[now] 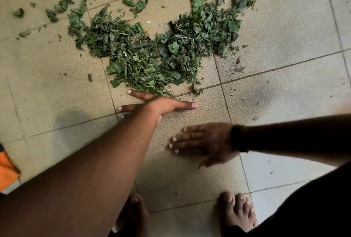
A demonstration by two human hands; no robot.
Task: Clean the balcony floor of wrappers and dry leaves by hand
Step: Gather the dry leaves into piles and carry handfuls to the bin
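The pile of green leaves sprawls over the tan tiled floor from ten o'clock round to one o'clock, thickest at centre; loose scraps trail off toward ten o'clock; the left hand lies at centre, fingers splayed wide and straight, holding nothing, one fingertip just beside the pile's near edge; the right hand hovers toward four o'clock, flat and wide, empty, a dark band on its wrist; bare feet stand at six o'clock; something orange sits at eight o'clock.
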